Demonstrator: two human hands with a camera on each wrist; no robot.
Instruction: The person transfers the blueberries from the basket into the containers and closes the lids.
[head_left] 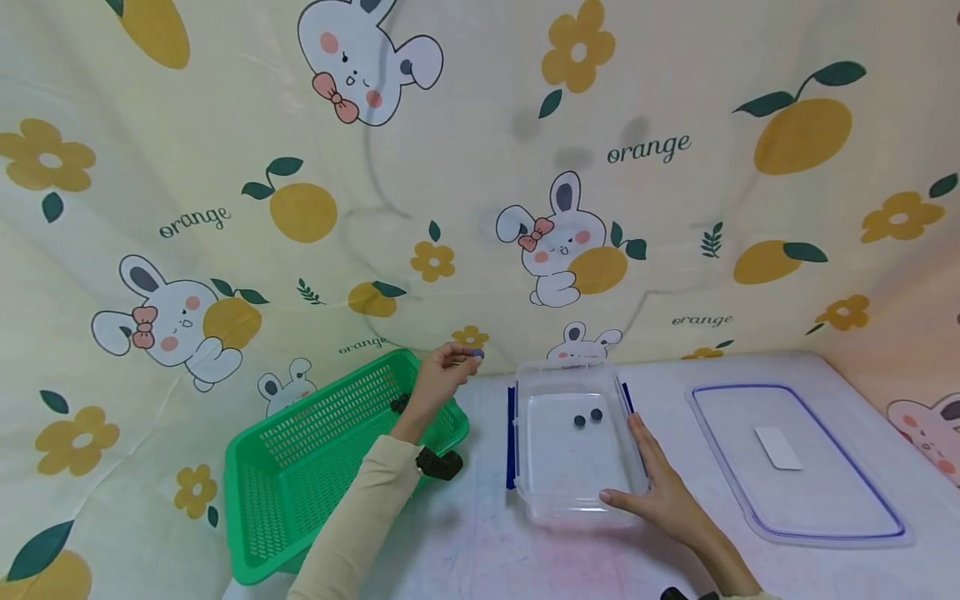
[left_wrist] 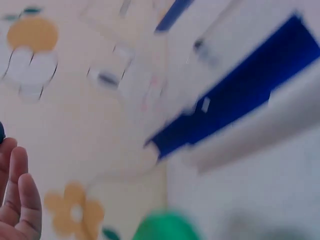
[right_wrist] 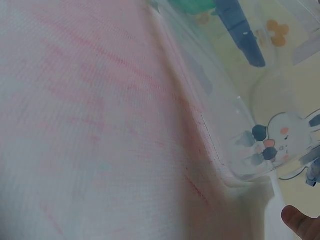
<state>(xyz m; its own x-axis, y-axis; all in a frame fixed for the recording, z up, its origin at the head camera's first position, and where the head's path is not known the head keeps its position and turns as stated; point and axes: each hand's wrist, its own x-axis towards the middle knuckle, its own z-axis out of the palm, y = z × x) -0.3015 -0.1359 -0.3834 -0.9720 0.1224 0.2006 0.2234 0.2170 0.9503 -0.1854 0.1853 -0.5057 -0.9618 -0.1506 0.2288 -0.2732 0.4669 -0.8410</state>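
My left hand pinches a small dark blue ball between thumb and fingertips, above the gap between a green basket and a clear plastic box. In the left wrist view the ball shows only at the left edge, by the fingers. The lidless clear box has blue side clips, and two dark balls lie apart inside it. My right hand rests against the box's right side with fingers extended and thumb spread toward the near corner. Dark small things sit at the green basket's far end, partly hidden by my left forearm.
The green basket stands at the left, slatted and deep. A clear lid with a blue seal lies flat on the table at the right, a white label on it. A printed cloth hangs behind the table.
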